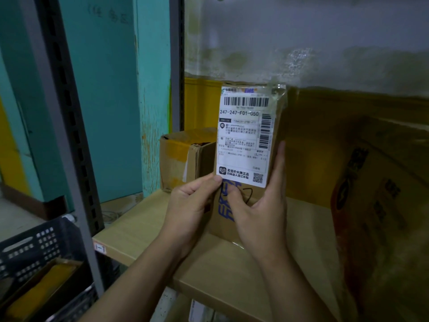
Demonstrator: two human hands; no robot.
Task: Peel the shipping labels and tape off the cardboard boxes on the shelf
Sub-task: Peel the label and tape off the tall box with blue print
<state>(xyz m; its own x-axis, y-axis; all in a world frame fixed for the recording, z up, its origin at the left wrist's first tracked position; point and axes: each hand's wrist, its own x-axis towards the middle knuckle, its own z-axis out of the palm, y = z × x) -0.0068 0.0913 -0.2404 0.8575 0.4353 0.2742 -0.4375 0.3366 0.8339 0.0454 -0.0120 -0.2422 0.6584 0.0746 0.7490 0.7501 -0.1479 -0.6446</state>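
- cardboard made up the small box, which stood upright on the shelf with both hands around its lower half.
- a white shipping label covered most of the face turned to the camera and looked flat and whole; clear tape wrinkled over the box's top right corner.
- the left hand curled round the box's left edge, with its thumb tip right at the label's lower left corner; whether that corner had lifted could not be told.
- the right hand gripped the right side, fingers running up that edge and the thumb pressed on the front below the label.
- the step in hand looked like the start of the peel: working a corner of the label loose.
- the next move would likely call for a nail under that corner, then a slow, low pull upward while the right hand braced the box, since thin label paper tears easily.
- just behind to the left sat another box banded with yellow tape; a large box leaned at the right; a dark crate sat lower left, beyond the grey shelf post.
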